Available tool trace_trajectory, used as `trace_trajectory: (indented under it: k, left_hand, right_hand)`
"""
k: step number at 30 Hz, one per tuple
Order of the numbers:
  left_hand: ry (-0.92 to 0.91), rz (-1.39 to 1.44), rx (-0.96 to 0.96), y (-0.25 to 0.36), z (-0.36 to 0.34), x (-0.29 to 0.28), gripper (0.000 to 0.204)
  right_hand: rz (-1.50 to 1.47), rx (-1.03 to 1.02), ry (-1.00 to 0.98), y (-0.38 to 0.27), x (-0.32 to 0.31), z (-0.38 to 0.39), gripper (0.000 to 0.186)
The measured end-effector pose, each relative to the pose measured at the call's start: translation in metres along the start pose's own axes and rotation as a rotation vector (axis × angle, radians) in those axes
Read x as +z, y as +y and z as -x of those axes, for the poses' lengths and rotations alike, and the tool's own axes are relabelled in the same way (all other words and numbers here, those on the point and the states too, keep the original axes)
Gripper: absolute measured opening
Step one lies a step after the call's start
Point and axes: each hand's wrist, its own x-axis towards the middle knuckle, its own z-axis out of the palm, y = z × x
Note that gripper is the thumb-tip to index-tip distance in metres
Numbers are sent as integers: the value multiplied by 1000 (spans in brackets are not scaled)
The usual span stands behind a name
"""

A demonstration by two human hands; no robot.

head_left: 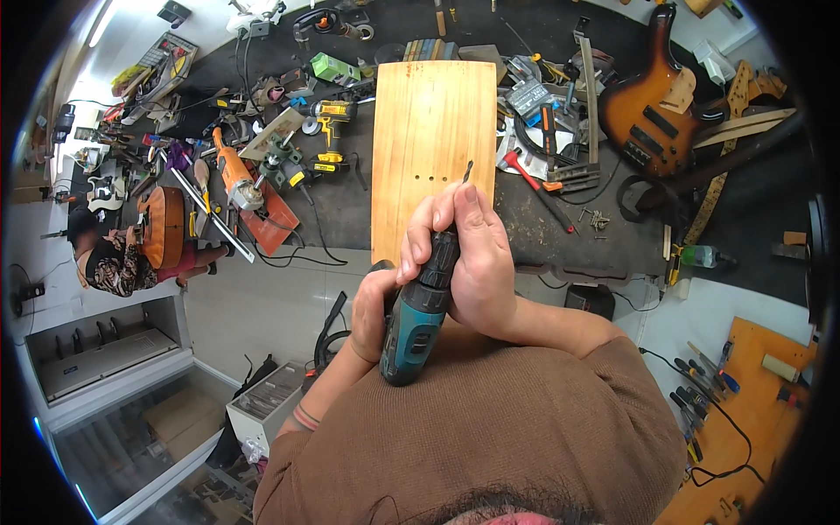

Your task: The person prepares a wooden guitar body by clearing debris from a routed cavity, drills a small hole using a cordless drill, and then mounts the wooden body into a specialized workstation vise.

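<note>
Through the head view, I have bench surface showing along the left edge of the wooden board. The teal-and-black drill is by the board's near end, its bit pointing far. My left hand clamps it; my right hand wraps its front. Near left, a white box holds flat pieces.

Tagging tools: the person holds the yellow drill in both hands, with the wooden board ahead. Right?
Wrong drill: the head view shows the yellow drill on the bench. The left hand and right hand hold a teal-and-black drill. The wooden board is ahead, as stated.
</note>
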Motion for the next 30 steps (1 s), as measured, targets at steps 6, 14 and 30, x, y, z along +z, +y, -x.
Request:
trace_trajectory:
  k: [6,14,30]
  left_hand:
    - [-4,-110,-169,14,-23,7,62]
    - [8,-213,224,14,-28,-5,56]
    - [-72,-171,331,21,-34,-15,40]
  right_hand:
    - [-61,-44,11,2,-3,-1,38]
    - [-23,-13,-64,-3,2,1,36]
    - [9,4,-8,-14,10,11,39]
